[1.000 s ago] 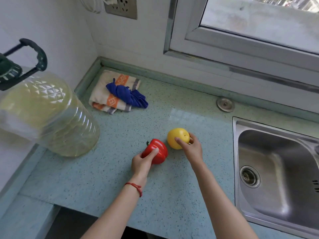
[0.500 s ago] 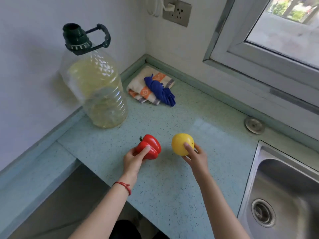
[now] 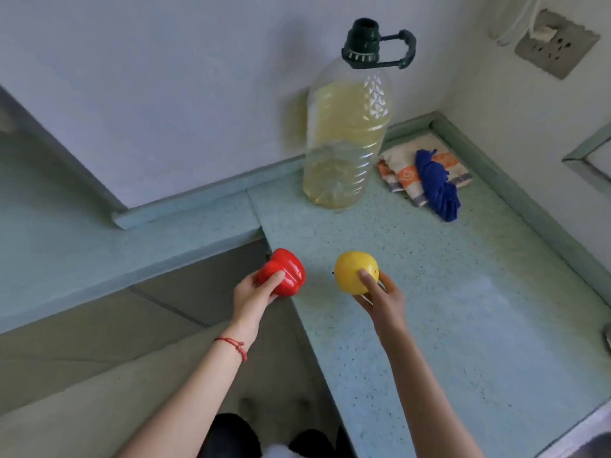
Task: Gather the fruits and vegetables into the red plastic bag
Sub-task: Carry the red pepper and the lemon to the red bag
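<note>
A: We start with the big stuff: the speckled green countertop (image 3: 446,309) runs off the right and lower edges, so we only get part of it. On it, back by the wall, we have a large clear oil jug (image 3: 344,137) standing upright, with yellow liquid inside and a dark cap and handle.

B: And just right of the jug, in the corner, we see a folded striped towel (image 3: 413,173) with a blue cloth (image 3: 439,186) lying across it. Up top right, a wall socket (image 3: 555,44), partly cut by the frame.

A: Now the hands. Our left hand (image 3: 251,299) grips the red bell pepper (image 3: 284,271) from below, thumb laid over its front, held up in the air beyond the counter's edge, over the floor.

B: Our right hand (image 3: 380,299) holds the yellow fruit (image 3: 355,272) the same way, fingers curled round the back, thumb across the front, lifted above the counter. The two sit side by side, near but apart.

A: We can't tell what kind of fruit it is. There's a red string bracelet (image 3: 233,345) on the left wrist.

B: The fingers behind both items are hidden from us, and the pepper's stem is barely visible.
</note>
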Tool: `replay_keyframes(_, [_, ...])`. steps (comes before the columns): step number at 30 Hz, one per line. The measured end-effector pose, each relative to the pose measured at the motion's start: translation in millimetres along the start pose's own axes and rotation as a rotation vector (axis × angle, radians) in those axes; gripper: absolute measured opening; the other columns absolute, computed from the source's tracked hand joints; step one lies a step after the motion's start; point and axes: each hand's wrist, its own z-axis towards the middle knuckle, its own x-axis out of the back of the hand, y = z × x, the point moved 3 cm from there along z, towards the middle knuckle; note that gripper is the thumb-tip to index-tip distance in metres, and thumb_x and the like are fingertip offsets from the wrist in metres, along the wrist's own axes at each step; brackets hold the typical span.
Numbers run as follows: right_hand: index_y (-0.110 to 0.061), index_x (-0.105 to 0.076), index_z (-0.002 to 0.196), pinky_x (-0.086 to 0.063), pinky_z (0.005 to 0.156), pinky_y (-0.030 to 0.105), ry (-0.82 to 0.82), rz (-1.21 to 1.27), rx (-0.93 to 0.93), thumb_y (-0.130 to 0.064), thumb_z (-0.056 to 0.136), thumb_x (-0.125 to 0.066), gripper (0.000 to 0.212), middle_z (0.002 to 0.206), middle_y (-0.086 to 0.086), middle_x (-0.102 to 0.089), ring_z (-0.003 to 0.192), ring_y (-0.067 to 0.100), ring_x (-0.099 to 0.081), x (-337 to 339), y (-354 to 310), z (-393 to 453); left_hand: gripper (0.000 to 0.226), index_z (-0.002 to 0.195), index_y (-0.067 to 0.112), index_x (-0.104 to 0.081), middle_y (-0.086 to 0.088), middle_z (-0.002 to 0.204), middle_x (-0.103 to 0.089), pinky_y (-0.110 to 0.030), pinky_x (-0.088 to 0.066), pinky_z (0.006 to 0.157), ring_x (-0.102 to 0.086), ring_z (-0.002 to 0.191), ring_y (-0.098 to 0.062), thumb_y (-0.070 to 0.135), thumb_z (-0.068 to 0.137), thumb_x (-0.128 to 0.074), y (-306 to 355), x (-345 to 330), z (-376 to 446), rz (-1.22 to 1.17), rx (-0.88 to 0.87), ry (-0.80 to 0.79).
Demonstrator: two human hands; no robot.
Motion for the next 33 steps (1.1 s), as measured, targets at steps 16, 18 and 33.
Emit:
replay_keyframes(16, [-0.01,-0.055,0.12,-0.056,0.076,0.03,-0.466,-0.367,-0.001,-0.023,0.083,-0.065,0.041,0.104,0.002,-0.061,0.094,0.016,-0.062,-187.4,56.1,-69.1,0.021,0.102,0.005,-0.062,-0.003,0.09,-0.065,-0.022,-0.052,0.078,-0.063,0.087,-0.013,0.012,0.082,-0.064,-13.0,214.7,-50.9,-0.302,-0.07,0.441])
replay_keyframes(18, [-0.007,-0.053,0.124,-0.057,0.076,0.029,-0.513,-0.401,-0.008,-0.024,0.082,-0.067,0.048,0.105,0.003,-0.062,0.095,0.015,-0.062,-210.4,70.4,-85.0,0.029,0.11,0.004,-0.059,-0.007,0.096,-0.064,-0.022,-0.053,0.078,-0.062,0.091,-0.016,0.012,0.082,-0.064,-16.4,244.3,-65.2,-0.344,-0.08,0.501])
replay_keyframes(33, [-0.012,-0.055,0.11,-0.052,0.078,0.032,-1.007,-0.711,-0.115,-0.022,0.082,-0.066,0.032,0.109,0.009,-0.061,0.104,0.025,-0.061,-387.4,201.7,-258.0,0.022,0.096,0.002,-0.06,-0.011,0.093,-0.062,-0.035,-0.051,0.087,-0.061,0.089,-0.022,0.013,0.079,-0.069,-67.5,453.9,-212.5,-0.648,-0.14,1.056])
